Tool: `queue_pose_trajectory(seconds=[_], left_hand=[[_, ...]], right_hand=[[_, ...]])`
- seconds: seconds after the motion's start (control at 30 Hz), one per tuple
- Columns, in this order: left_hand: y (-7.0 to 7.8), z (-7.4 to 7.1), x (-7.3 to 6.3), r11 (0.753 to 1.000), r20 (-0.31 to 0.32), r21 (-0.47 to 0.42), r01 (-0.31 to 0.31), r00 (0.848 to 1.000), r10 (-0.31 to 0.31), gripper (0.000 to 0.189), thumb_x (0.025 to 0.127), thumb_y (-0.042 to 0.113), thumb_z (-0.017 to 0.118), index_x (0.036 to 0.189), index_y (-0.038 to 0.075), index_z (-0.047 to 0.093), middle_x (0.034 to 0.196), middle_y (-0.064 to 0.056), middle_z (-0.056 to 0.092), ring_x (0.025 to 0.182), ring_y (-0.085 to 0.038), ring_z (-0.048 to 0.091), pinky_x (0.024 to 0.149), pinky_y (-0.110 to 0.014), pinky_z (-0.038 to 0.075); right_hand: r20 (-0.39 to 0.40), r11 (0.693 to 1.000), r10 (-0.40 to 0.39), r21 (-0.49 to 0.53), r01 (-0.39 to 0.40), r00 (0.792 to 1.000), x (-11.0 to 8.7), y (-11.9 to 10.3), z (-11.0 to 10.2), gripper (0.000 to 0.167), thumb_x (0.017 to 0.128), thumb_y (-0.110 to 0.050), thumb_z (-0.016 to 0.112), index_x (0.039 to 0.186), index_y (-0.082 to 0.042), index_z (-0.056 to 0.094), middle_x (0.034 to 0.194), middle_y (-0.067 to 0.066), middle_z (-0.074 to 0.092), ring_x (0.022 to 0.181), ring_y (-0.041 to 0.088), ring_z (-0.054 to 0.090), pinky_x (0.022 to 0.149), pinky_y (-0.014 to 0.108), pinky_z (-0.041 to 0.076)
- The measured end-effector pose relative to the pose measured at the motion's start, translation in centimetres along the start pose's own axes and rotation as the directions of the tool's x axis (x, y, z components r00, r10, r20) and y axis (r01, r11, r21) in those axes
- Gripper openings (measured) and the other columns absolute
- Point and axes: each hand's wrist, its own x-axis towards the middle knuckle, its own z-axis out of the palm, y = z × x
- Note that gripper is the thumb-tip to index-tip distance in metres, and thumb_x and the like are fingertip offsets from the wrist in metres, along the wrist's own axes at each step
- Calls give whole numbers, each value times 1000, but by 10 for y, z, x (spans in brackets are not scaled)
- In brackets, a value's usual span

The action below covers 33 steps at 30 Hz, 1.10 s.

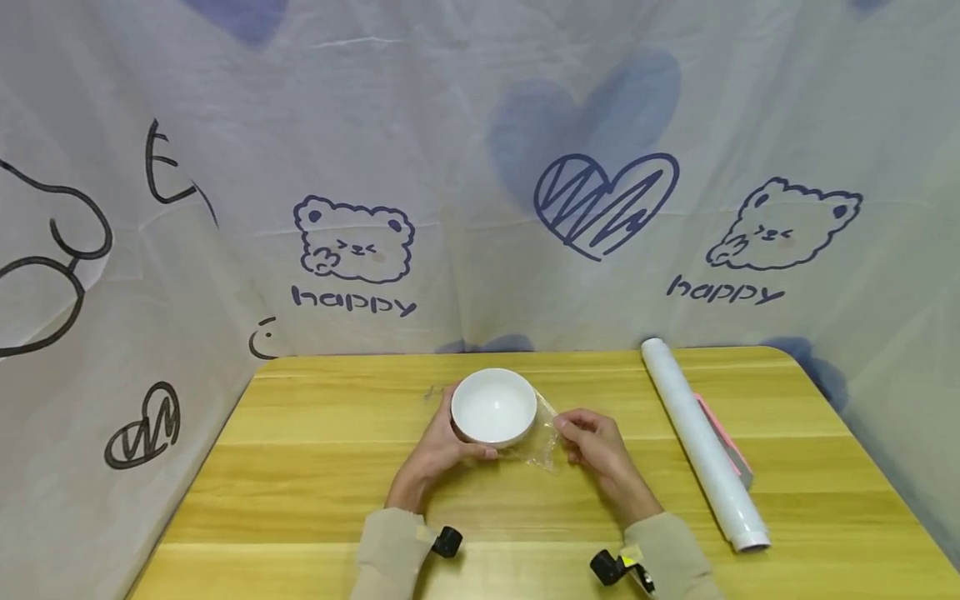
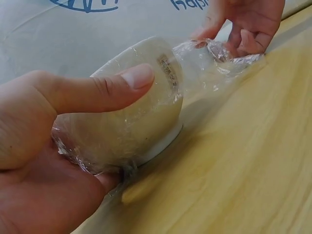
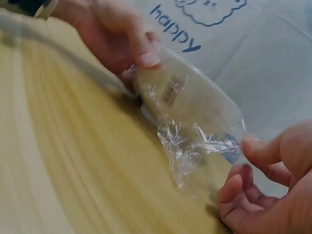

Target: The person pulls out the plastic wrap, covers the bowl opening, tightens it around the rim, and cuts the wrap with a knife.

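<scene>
A white bowl point(image 1: 494, 407) stands near the middle of the table, tipped slightly in the left wrist view. Clear cling film point(image 3: 183, 146) covers its outside and trails off its right side in a crumpled flap. My left hand point(image 1: 437, 446) grips the bowl from the left, thumb point(image 2: 109, 90) along the near wall and the other fingers partly hidden under the film. Right of the bowl, my right hand point(image 1: 596, 446) pinches the edge of the flap between thumb point(image 3: 265, 150) and forefinger, drawing it out from the wall. A small printed label point(image 2: 168, 73) shows on the bowl's side.
A long roll of cling film point(image 1: 705, 446) lies slantwise on the right of the wooden table point(image 1: 300, 467). Partly beneath it is a flat pink and grey object point(image 1: 723, 437). A printed cloth point(image 1: 465, 250) hangs behind the table and at both sides.
</scene>
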Motion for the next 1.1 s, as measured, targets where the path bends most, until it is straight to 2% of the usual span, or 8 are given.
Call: queue_pose_trajectory(seconds=[0.07,0.2,0.3,0.37,0.47,0.53,0.67,1.1], left_hand=[[0,-1,-1,1000,-1,5,6,1000,-6,120,60,-17,91,158,8,27,156,-19,38,141,-42,38,121,-56,24],[4,-2,-3,999,3,50,7,1000,-7,121,60,-14,93,159,6,25,157,-22,36,141,-43,37,120,-57,23],[9,-3,-4,988,-26,152,-14,1000,18,121,58,-9,97,158,3,29,154,-24,33,138,-44,39,119,-60,25],[13,-5,-4,971,-55,238,-25,998,39,120,56,-3,99,157,2,33,151,-25,31,135,-45,39,117,-63,25],[15,-5,-3,943,-73,331,-38,995,66,116,56,3,101,154,2,39,149,-27,31,134,-46,38,116,-65,26],[15,-5,-3,937,-61,346,-42,996,67,114,57,4,101,154,1,40,148,-27,31,134,-45,39,116,-66,26],[11,-4,-3,947,-39,318,-53,997,69,111,58,2,101,152,1,41,146,-26,33,132,-42,40,116,-63,28],[8,-2,-2,970,-13,233,-68,997,73,108,61,-3,98,152,0,40,146,-23,37,133,-39,42,115,-57,34]], right_hand=[[-20,1000,-23,-18,23,1000,0,1,0,21,99,-8,68,111,9,68,78,3,59,67,13,52,54,22,46],[-107,986,-162,-59,157,981,-5,-5,4,22,102,-7,63,115,11,64,78,9,61,63,13,53,52,21,45],[-120,963,-262,-94,252,957,-8,-14,15,21,105,-8,58,114,10,63,85,14,64,68,14,58,57,23,51],[-94,962,-270,-75,264,958,-8,-18,26,24,107,-10,54,115,10,62,91,16,65,75,16,61,63,25,55],[-46,979,-203,7,203,978,-5,-16,37,28,110,-13,48,120,10,60,97,14,63,83,19,61,66,27,56],[-34,988,-133,76,136,990,-3,-12,42,29,111,-13,44,122,10,58,98,13,61,84,18,60,67,27,56],[-24,982,-49,183,53,998,-2,-4,45,32,111,-12,39,126,12,53,98,10,58,84,16,58,70,27,58],[53,942,25,333,-41,998,-5,3,46,40,110,-13,39,144,8,38,106,9,56,94,17,55,87,34,55]])
